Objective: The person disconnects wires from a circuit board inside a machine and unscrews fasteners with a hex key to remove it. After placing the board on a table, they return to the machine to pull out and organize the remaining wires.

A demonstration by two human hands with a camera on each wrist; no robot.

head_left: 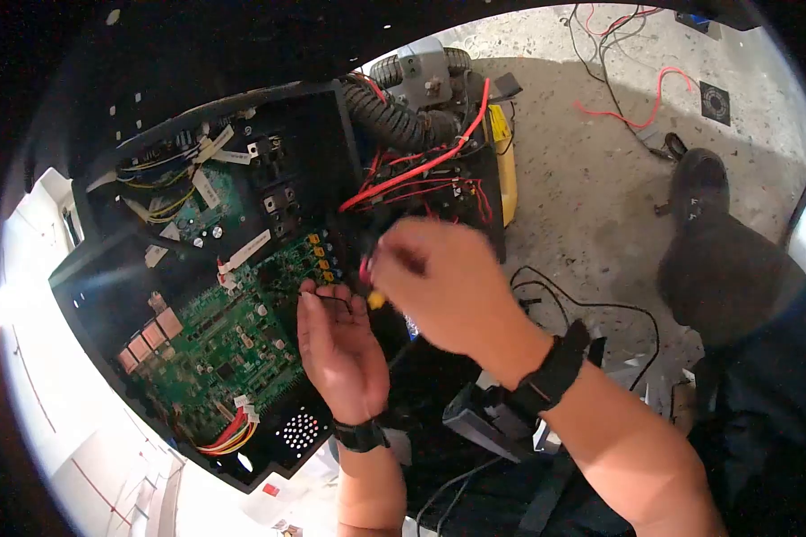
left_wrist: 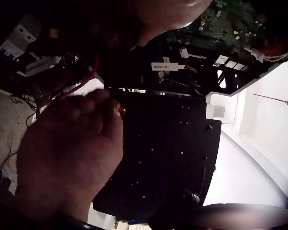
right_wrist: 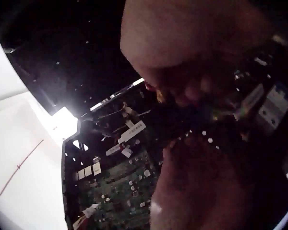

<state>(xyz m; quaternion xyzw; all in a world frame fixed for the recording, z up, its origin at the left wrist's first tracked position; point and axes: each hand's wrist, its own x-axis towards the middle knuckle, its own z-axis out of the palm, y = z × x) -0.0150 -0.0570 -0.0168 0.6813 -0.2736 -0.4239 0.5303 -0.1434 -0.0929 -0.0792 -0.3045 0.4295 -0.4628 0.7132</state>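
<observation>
An open black chassis (head_left: 269, 447) holds a large green circuit board (head_left: 233, 340) and a smaller board (head_left: 201, 210). My left hand (head_left: 336, 336) is palm up over the board's right edge, its fingertips curled round a thin black wire (head_left: 333, 300). Just to the right, my right hand (head_left: 434, 273) is blurred and fisted round a small red and yellow tipped piece (head_left: 374, 300); what it is cannot be told. In the left wrist view the right hand (left_wrist: 72, 153) fills the left with that piece (left_wrist: 119, 111) at its fingers. The right wrist view shows both hands close together above the board (right_wrist: 120, 184).
Red wires (head_left: 421, 170) and black corrugated hose (head_left: 394, 121) crowd the chassis's far end beside a yellow part (head_left: 503, 161). Loose red and black cables (head_left: 640, 98) lie on the speckled floor. A dark shoe (head_left: 698, 183) stands at right. White panels (head_left: 72, 430) lie at left.
</observation>
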